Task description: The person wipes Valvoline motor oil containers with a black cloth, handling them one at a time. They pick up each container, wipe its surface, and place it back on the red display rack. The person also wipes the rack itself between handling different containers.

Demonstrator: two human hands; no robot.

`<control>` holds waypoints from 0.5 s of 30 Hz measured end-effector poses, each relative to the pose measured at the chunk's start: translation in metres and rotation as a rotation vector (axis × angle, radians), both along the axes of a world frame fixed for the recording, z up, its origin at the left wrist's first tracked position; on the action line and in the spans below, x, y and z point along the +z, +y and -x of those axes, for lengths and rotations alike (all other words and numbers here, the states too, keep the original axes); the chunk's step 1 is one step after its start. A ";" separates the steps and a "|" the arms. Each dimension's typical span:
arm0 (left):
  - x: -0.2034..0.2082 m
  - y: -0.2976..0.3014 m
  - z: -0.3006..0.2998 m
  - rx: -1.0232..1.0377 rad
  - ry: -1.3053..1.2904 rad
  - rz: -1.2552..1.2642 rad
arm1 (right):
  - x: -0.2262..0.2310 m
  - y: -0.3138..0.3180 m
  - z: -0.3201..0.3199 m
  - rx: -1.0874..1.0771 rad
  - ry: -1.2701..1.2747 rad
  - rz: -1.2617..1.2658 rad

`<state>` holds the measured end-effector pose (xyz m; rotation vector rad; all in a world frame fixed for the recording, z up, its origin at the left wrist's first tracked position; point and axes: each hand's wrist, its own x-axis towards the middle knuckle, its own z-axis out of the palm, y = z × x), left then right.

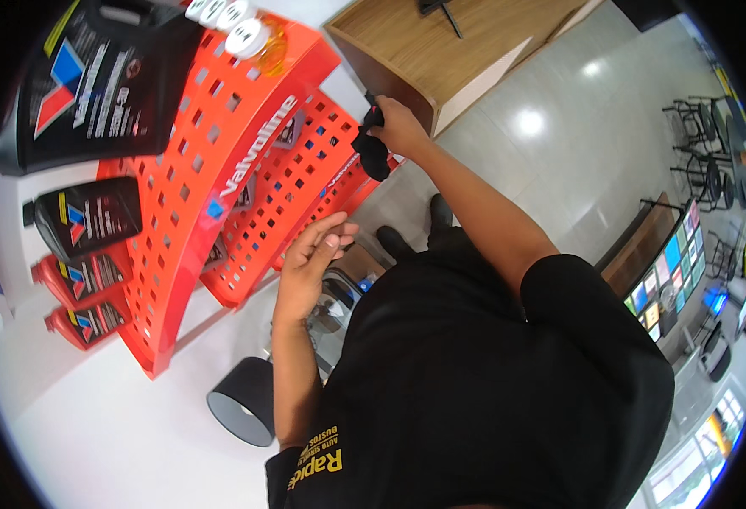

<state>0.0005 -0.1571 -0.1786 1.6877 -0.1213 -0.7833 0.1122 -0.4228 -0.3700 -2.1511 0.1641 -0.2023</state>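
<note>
A bunched black cloth [374, 155] hangs from my right hand [400, 127], whose fingers are closed on it beside the outer end of a red perforated shelf rack [195, 161]. My left hand [315, 254] is in front of the rack's lower shelf, palm turned up. Its fingers are loosely bent and apart, and nothing shows in them. On the upper shelf are a large black jug [101, 85] and a small bottle of orange liquid [271, 53] in a row of white-capped ones. A smaller black bottle [89, 218] and two red bottles [84, 280] are at the left.
A wooden counter [441, 51] is beyond my right hand. Below the rack are a black lampshade [244, 403] and a glass-topped table [330, 310]. My dark shoes [441, 214] are on the pale tiled floor [517, 161]. Several black chairs [702, 174] stand at far right.
</note>
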 end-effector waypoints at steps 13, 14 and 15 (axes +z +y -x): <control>0.000 -0.065 -0.039 0.031 -0.063 -0.006 | 0.116 -0.024 -0.004 0.133 -0.421 -0.193; 0.002 -0.066 -0.035 0.033 -0.058 -0.010 | 0.096 -0.022 0.001 0.130 -0.440 -0.193; 0.002 -0.068 -0.036 0.041 -0.061 -0.009 | 0.078 -0.024 0.001 0.157 -0.394 -0.261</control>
